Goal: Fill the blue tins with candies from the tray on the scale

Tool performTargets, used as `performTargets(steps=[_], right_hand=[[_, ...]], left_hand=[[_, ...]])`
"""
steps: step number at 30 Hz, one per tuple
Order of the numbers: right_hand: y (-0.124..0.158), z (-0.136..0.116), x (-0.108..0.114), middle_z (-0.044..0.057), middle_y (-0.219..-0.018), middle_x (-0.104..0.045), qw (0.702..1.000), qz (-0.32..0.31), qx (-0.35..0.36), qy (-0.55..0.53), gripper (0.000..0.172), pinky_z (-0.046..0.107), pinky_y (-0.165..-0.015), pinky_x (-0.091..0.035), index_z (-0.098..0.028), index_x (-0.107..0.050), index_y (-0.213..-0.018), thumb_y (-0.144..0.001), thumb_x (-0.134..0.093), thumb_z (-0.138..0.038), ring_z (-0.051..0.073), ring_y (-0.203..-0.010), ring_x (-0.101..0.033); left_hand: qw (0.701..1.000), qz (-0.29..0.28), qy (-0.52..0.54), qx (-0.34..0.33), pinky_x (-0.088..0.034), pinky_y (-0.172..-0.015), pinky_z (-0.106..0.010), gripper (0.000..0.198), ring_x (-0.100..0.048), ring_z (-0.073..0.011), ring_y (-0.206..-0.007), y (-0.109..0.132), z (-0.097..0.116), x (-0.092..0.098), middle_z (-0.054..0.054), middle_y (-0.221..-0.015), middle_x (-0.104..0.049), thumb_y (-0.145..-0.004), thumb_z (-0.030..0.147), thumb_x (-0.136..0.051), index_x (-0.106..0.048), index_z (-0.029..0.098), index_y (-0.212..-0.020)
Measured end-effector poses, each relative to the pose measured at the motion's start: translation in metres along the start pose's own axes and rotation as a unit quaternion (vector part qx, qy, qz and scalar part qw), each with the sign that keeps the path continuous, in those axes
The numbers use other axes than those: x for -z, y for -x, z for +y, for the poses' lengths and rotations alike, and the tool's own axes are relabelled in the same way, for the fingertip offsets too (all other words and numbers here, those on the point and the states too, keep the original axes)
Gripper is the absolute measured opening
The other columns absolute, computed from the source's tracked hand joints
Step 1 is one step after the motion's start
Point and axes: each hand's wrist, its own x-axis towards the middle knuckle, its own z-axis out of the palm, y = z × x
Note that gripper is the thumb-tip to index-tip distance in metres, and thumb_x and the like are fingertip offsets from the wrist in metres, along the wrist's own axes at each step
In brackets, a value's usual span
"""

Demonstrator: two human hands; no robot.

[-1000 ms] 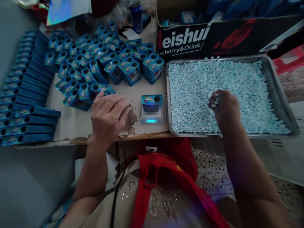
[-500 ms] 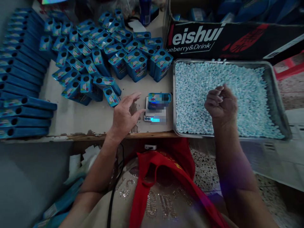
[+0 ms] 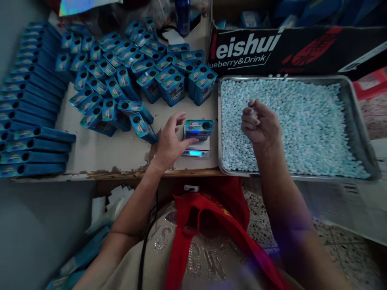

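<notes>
On a small digital scale (image 3: 196,153) with a lit blue display stands a blue candy tin (image 3: 198,128), a dark round hole in its top. My left hand (image 3: 169,141) is open just left of the tin, its thumb stretched over the scale near the tin's lower front. Over the metal tray (image 3: 347,92), my right hand (image 3: 263,125) is raised above the pale blue candies (image 3: 314,133). Its fingers are curled closed with the thumb against them; what they hold, if anything, is hidden.
Many similar blue tins (image 3: 115,80) stand at the back left of the worn table (image 3: 99,155). More lie in a stacked row (image 3: 33,117) at the far left. A black printed carton (image 3: 290,50) stands behind the tray. Few loose candies lie on the tray's back rim.
My left hand has moved right, bringing its thumb over the scale by the tin. My right hand has shifted left above the tray, still curled.
</notes>
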Motion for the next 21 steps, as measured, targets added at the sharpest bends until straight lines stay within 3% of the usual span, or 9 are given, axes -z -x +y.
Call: performTargets(steps=[4, 7, 11, 17, 21], right_hand=[[-0.017, 0.006, -0.002, -0.004, -0.076, -0.061, 0.998, -0.022, 0.057, 0.014, 0.031, 0.019, -0.036, -0.033, -0.027, -0.062, -0.087, -0.106, -0.082, -0.039, 0.006, -0.047, -0.038], [-0.017, 0.011, -0.001, -0.004, -0.074, -0.058, 0.999, -0.002, 0.041, 0.011, 0.033, 0.022, -0.037, -0.031, -0.028, -0.060, -0.086, -0.108, -0.080, -0.041, 0.007, -0.046, -0.039], [-0.006, 0.009, -0.004, -0.005, -0.071, -0.052, 0.997, 0.057, -0.015, -0.047, 0.034, 0.017, -0.038, -0.026, -0.025, -0.062, -0.086, -0.118, -0.058, -0.033, 0.005, -0.045, -0.030], [-0.006, -0.001, -0.006, -0.005, -0.072, -0.056, 0.995, 0.051, -0.011, -0.082, 0.017, 0.016, -0.038, -0.028, -0.024, -0.066, -0.088, -0.103, -0.067, -0.016, 0.006, -0.046, -0.032], [-0.008, 0.000, -0.005, -0.006, -0.070, -0.055, 0.996, 0.053, -0.015, -0.065, 0.017, 0.017, -0.038, -0.025, -0.024, -0.067, -0.089, -0.103, -0.064, -0.014, 0.007, -0.046, -0.030]], left_hand=[[1.000, -0.001, 0.018, 0.023, -0.063, -0.120, -0.048, 0.088, -0.070, -0.0332, -0.145, 0.000, -0.001, -0.010, -0.011, -0.154, -0.069, -0.084, 0.028, -0.107, -0.056, 0.030, -0.156], [0.999, -0.005, 0.020, 0.034, -0.064, -0.120, -0.045, 0.083, -0.071, -0.0310, -0.144, 0.000, 0.004, -0.012, -0.010, -0.157, -0.068, -0.084, 0.024, -0.106, -0.059, 0.029, -0.153], [0.999, 0.003, 0.008, 0.038, -0.064, -0.122, -0.048, 0.080, -0.072, -0.0308, -0.143, -0.002, 0.010, -0.011, -0.009, -0.154, -0.070, -0.085, 0.022, -0.104, -0.061, 0.030, -0.152], [0.999, 0.000, 0.020, 0.048, -0.066, -0.118, -0.045, 0.072, -0.077, -0.0287, -0.133, -0.005, 0.014, -0.011, -0.008, -0.147, -0.073, -0.085, 0.020, -0.103, -0.066, 0.028, -0.146], [0.997, -0.017, 0.035, 0.070, -0.068, -0.114, -0.040, 0.065, -0.081, -0.0252, -0.121, -0.005, 0.017, -0.014, -0.006, -0.135, -0.077, -0.090, 0.020, -0.099, -0.066, 0.026, -0.145]])
